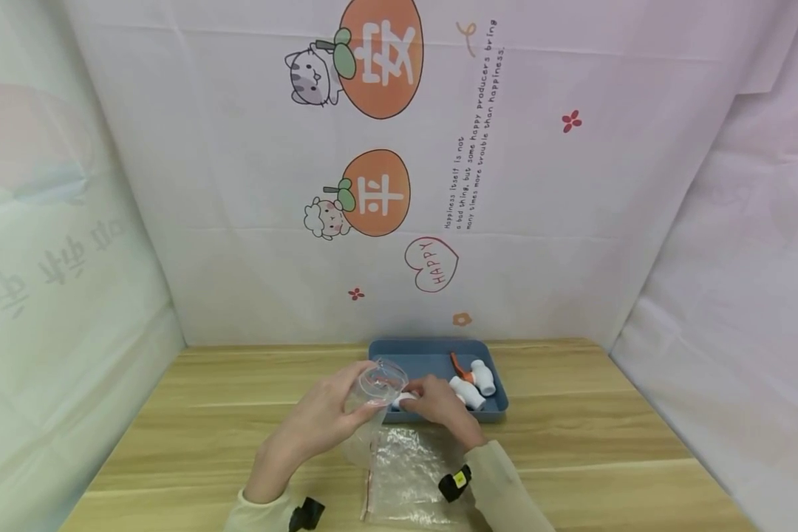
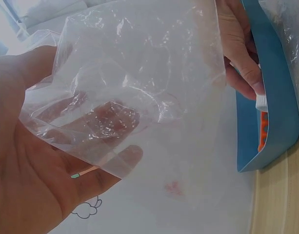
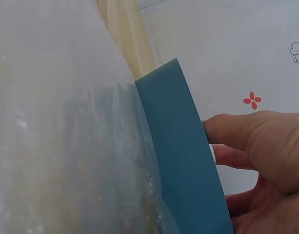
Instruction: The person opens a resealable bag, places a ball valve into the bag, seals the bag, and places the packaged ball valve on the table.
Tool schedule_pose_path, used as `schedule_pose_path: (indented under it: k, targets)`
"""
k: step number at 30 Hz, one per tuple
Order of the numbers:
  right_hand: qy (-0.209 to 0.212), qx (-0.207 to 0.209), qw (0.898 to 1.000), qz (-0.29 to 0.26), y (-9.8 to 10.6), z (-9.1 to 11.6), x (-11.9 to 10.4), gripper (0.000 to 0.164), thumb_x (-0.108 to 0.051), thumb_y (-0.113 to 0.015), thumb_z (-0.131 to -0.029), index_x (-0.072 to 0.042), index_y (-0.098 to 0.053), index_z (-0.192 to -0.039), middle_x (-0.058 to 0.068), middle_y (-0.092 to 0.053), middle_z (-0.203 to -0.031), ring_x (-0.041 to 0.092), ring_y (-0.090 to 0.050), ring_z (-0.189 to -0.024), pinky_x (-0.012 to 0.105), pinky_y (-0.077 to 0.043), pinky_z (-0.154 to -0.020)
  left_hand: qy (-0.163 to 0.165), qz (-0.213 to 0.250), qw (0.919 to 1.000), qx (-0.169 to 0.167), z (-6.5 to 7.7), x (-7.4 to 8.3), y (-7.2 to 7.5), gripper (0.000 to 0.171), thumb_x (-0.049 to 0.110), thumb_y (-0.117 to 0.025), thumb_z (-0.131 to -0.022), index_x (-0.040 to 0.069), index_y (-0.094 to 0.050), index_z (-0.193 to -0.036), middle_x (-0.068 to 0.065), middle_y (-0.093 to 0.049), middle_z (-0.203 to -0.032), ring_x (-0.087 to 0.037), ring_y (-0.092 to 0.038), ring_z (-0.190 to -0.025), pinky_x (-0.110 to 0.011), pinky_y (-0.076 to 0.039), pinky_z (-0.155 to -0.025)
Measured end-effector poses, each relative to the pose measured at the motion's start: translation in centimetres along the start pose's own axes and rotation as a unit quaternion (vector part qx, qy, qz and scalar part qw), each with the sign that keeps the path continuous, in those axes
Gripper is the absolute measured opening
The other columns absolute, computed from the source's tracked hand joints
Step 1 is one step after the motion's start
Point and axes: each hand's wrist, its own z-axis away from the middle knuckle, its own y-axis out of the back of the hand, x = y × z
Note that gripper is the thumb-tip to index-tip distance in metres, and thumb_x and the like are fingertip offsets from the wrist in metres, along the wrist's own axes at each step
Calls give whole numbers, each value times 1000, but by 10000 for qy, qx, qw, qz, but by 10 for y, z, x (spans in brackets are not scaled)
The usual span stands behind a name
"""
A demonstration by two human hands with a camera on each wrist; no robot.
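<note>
My left hand [image 1: 315,417] holds up a clear plastic bag [image 2: 159,58], its thumb and fingers around the rounded, gaping mouth. Through the film, the left wrist view shows some of those fingers. To the right, my right hand [image 1: 439,403] reaches into a blue tray [image 1: 419,346] and grips a white ball valve [image 1: 403,400] near the tray's front-left corner. An orange handle [image 2: 263,131] shows beneath that hand in the left wrist view. From the right wrist, the tray wall [image 3: 181,146] hides the fingertips and the valve.
Two more white valves, one [image 1: 482,377] beside an orange handle [image 1: 462,367], lie in the tray's right side. Another clear bag [image 1: 406,473] with a red seal line lies flat on the wooden table [image 1: 239,399] before the tray. Printed white cloth [image 1: 259,295] hangs behind.
</note>
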Motion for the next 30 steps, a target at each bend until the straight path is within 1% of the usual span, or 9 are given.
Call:
schedule_pose_path:
  k: [6, 8, 10, 12, 14, 17, 24, 27, 30]
  targets:
    - [8, 108, 9991, -405, -2, -2, 8, 25, -28, -65, -93, -16, -73, -113, -5, -34, -54, 9, -24, -47, 25, -23, -47, -30, 0, 10000, 9, 1, -1, 1, 55, 35, -70, -90, 12, -52, -137, -2, -66, -123, -17, -66, -107, -39, -56, -88]
    - [46, 167, 9976, -670, -1, -2, 10, 28, -28, -65, -94, -15, -71, -118, -4, -39, -54, 9, -24, -46, 25, -25, -47, -27, 18, 10000, 20, 1, -1, 2, 56, 36, -70, -90, 13, -51, -137, -1, -67, -122, -16, -67, -105, -37, -56, -88]
    - [24, 209, 9950, -981, 0, -2, 12, 33, -31, -65, -95, -14, -69, -123, -1, -59, -66, 7, -39, -52, 25, -34, -50, 5, 73, 10000, 31, 2, -1, 3, 56, 36, -71, -90, 13, -51, -137, -2, -67, -122, -16, -66, -106, -37, -56, -88]
    - [-51, 223, 9905, -1359, 1, -2, 13, 36, -32, -65, -95, -13, -67, -125, 7, -72, -93, 11, -57, -67, 29, -47, -59, 69, 122, 9999, 44, 2, -1, 5, 57, 36, -71, -90, 14, -51, -138, -2, -67, -122, -16, -66, -106, -39, -56, -89]
    - [-202, 277, 9847, -1711, 3, -2, 13, 39, -34, -66, -94, -12, -66, -127, 11, -69, -119, 18, -66, -91, 35, -54, -72, 131, 118, 9998, 44, 3, -1, 6, 57, 36, -71, -90, 13, -51, -138, -2, -67, -122, -17, -66, -107, -39, -56, -89]
    - [-485, 378, 9732, -2215, 8, -3, 12, 43, -37, -67, -93, -13, -64, -129, 12, -65, -128, 25, -65, -108, 40, -55, -82, 194, 60, 9998, 46, 4, -1, 9, 58, 36, -71, -90, 12, -51, -139, -3, -67, -123, -18, -66, -107, -39, -56, -89]
    - [-832, 661, 9352, -3378, 22, -5, 6, 48, -42, -70, -89, -17, -64, -130, -5, -63, -83, 11, -52, -64, 36, -49, -65, 193, -69, 9997, 118, 5, -1, 12, 57, 34, -71, -90, 11, -51, -138, -5, -68, -121, -18, -67, -103, -41, -56, -87]
    - [-861, 652, 9107, -3987, 30, -3, 2, 52, -41, -69, -91, -15, -59, -135, 1, -68, -93, 9, -57, -71, 31, -51, -71, 210, -76, 9997, 139, 5, -1, 12, 57, 34, -72, -89, 12, -51, -137, -4, -68, -120, -17, -67, -103, -39, -56, -86]
    - [-792, 541, 8752, -4741, 38, 1, -3, 53, -35, -65, -95, -11, -52, -141, 9, -62, -127, 11, -63, -100, 31, -53, -87, 198, -128, 9996, 169, 4, -1, 12, 57, 34, -73, -88, 11, -52, -137, -3, -68, -120, -17, -67, -104, -38, -56, -86]
